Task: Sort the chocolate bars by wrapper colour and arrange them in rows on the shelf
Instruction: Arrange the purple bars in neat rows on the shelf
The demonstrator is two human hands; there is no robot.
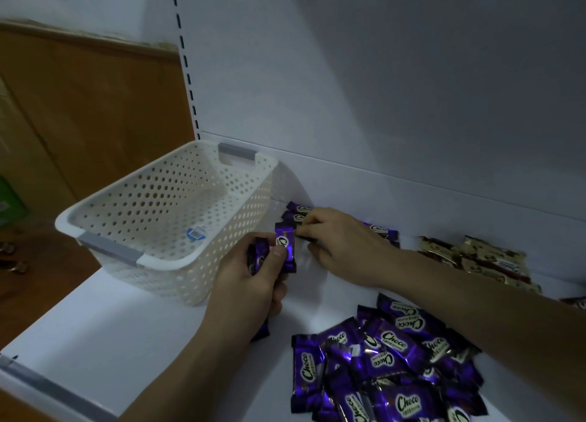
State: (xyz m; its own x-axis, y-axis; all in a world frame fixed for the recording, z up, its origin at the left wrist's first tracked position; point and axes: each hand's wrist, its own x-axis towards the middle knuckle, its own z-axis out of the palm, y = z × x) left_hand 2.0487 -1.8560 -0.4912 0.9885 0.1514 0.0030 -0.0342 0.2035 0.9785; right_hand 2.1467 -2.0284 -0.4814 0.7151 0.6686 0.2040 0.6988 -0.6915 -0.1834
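Note:
My left hand (253,282) grips a small bunch of purple chocolate bars (285,247) upright, thumb on the front one. My right hand (339,244) reaches left over the shelf (126,342) and pinches the top edge of that front bar. Behind it, purple bars lie in a row (299,210) against the back wall, more of them showing right of the wrist (382,230). A loose pile of purple bars (383,367) lies at the front right. Cream-wrapped bars (475,260) lie in a heap at the right.
A white perforated basket (165,212) with grey handles stands empty on the left of the shelf, close to my left hand. The shelf's front edge (47,386) runs along the bottom left. A wooden wall panel (95,111) lies beyond the shelf's left side.

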